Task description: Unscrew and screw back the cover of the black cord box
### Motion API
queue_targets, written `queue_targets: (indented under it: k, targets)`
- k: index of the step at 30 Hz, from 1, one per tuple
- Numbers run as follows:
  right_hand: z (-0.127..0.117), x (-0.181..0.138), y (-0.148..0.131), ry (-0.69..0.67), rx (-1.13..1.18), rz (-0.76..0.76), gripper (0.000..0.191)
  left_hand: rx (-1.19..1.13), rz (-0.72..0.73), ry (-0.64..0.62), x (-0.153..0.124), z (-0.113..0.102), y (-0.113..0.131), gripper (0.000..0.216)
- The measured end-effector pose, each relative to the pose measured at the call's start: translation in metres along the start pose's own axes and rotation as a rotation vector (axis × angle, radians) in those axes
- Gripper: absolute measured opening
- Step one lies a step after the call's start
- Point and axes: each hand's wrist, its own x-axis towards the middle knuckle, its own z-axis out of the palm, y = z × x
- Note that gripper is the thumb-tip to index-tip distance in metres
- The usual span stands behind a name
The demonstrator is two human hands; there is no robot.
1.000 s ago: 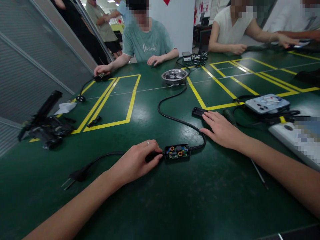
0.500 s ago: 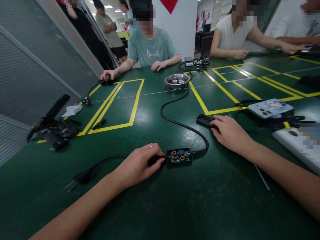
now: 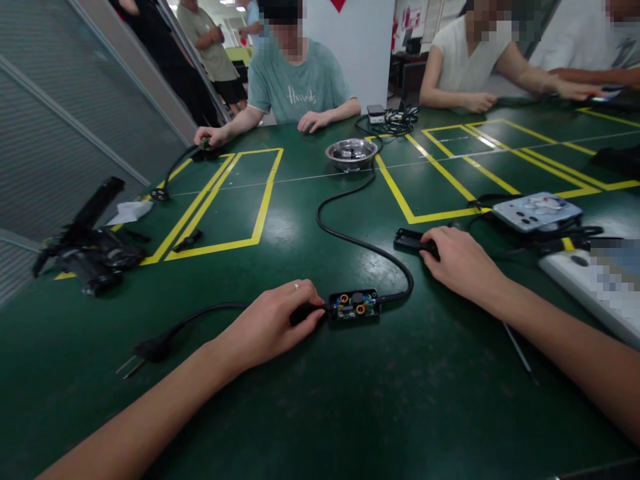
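My left hand (image 3: 273, 322) is closed round the black power cable just left of an open black adapter box (image 3: 354, 305), whose circuit board with orange coils shows. The cable runs left to a two-pin plug (image 3: 148, 350) and loops away from the box toward the far side of the green table (image 3: 320, 407). My right hand (image 3: 460, 263) lies on a flat black cover piece (image 3: 411, 239), fingers curled over its right end.
A steel bowl (image 3: 351, 153) stands mid-table beyond the cable. Phones and cables (image 3: 537, 211) lie at right, a white device (image 3: 595, 290) nearer. Black parts (image 3: 85, 253) pile at left. A thin rod (image 3: 517, 352) lies under my right forearm. Several people sit opposite.
My right hand slid from beside the cable onto the black cover piece and curled over it. My left hand stayed on the cable.
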Motion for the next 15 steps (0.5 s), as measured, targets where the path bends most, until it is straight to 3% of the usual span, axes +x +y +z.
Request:
queue_targets:
  k: [9,15]
  targets:
    - [-0.002,-0.001,0.001,0.077,0.145,0.074,0.02,0.012,0.016,0.016,0.001,-0.001,0.001,0.012]
    - [-0.014,-0.001,-0.002,0.257,0.392,0.183,0.03,0.017,0.011,0.012,0.0,0.0,-0.001,0.013]
